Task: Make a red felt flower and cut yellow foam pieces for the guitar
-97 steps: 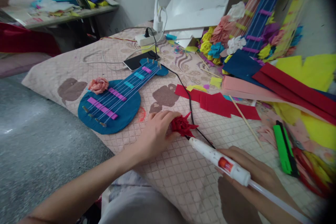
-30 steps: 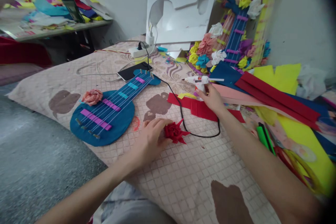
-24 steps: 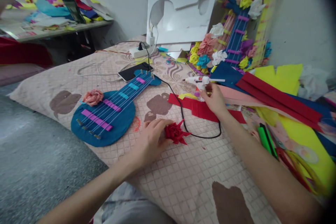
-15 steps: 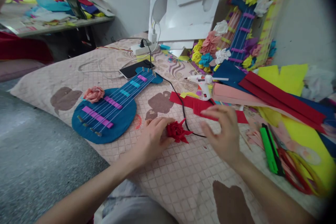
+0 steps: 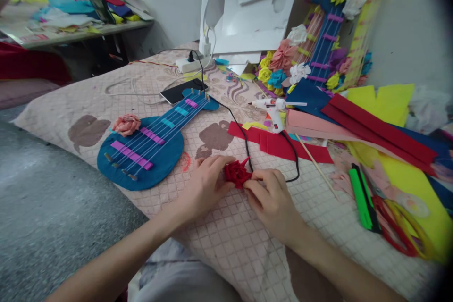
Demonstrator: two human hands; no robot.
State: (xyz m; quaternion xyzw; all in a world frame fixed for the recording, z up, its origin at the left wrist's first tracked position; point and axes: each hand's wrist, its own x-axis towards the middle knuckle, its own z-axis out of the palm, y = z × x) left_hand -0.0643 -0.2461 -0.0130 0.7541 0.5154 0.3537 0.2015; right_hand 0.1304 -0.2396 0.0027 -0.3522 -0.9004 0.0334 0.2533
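Note:
A red paper flower (image 5: 238, 174) with pointed petal tips is between my two hands, just above or on the patterned tablecloth. My left hand (image 5: 208, 180) grips its left side with thumb and fingers. From the right, my right hand (image 5: 271, 198) pinches the flower's right edge; the petal there is mostly hidden by the fingertips. To the left lies a blue toy guitar (image 5: 141, 151) with white strings and purple and light blue strips. A pink paper flower (image 5: 126, 124) rests on the guitar's upper left edge.
A white glue gun (image 5: 274, 113) stands beyond my right hand, its black cord (image 5: 297, 165) looping near the fingers. Red crepe strips (image 5: 293, 148), a wooden stick (image 5: 316, 166), a green cutter (image 5: 364, 198) and scissors (image 5: 394, 226) lie right. A phone (image 5: 184, 90) and power strip (image 5: 194, 62) are behind.
My right hand has come left and down from above the table to the red flower and closed on its right edge. My left hand keeps its hold.

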